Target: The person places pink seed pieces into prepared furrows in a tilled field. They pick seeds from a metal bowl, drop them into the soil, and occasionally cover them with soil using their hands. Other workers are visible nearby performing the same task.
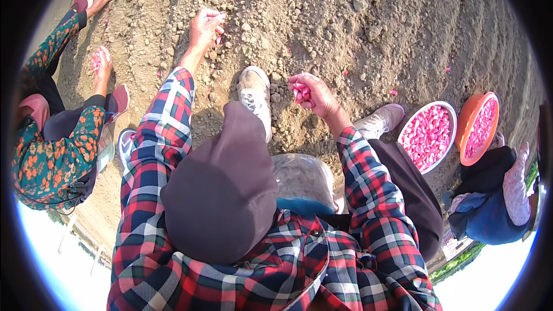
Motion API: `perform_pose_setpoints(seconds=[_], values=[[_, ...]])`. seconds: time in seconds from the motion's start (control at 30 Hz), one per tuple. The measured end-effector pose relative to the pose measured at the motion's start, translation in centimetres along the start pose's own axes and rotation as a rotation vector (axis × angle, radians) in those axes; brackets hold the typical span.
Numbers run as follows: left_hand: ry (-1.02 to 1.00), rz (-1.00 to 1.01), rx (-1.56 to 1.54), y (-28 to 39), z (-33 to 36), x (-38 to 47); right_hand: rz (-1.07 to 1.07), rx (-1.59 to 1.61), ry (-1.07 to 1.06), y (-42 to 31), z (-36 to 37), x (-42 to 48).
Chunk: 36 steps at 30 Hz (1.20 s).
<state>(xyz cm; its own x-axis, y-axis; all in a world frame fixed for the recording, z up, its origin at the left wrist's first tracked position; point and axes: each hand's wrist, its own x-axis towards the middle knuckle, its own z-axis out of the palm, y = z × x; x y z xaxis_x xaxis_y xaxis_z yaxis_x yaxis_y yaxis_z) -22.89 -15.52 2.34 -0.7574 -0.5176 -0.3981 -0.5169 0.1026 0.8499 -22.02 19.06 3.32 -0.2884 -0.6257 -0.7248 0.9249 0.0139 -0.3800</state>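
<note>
My left hand (206,29) is stretched out low over the furrowed soil (276,4), fingers curled together. A bit of pink shows under its fingers, which looks like a garlic clove (218,40); the palm side is hidden. Closer to my body, my right hand (317,97) is cupped around several pink-coated garlic cloves (301,92). Between the hands my dusty white sneaker (254,88) is planted on the ground. To the right, beyond my other shoe (382,119), a white-rimmed basin (452,127) is heaped with the same pink cloves.
An orange basin (465,125) of pink cloves stands by a person in blue (492,216) at right. At left another person in a floral top (56,155) holds pink cloves low over the soil. Scattered pink cloves (393,92) dot the rows. A whitish container (304,177) is below me.
</note>
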Motion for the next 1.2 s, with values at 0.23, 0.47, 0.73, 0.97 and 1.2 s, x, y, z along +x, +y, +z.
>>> perform_pose_setpoints(seconds=[0.23,0.47,0.73,0.97,1.2], values=[[-0.025,0.027,0.406,-3.6,1.3,3.0,0.025,0.022,0.026,-0.3,0.8,1.2],[0.074,0.159,0.561,-2.0,1.4,0.6,-0.064,0.068,-0.058,-2.1,1.1,2.3],[-0.481,0.267,0.214,2.1,8.6,-12.0,-0.001,0.192,-0.045,-1.1,1.9,3.2],[-0.385,0.395,0.559,2.8,8.6,-12.4,0.039,0.073,-0.005,-1.1,3.0,3.1],[-0.368,0.408,0.591,1.8,7.3,-12.7,0.011,-0.127,0.032,-0.7,4.3,3.5]])
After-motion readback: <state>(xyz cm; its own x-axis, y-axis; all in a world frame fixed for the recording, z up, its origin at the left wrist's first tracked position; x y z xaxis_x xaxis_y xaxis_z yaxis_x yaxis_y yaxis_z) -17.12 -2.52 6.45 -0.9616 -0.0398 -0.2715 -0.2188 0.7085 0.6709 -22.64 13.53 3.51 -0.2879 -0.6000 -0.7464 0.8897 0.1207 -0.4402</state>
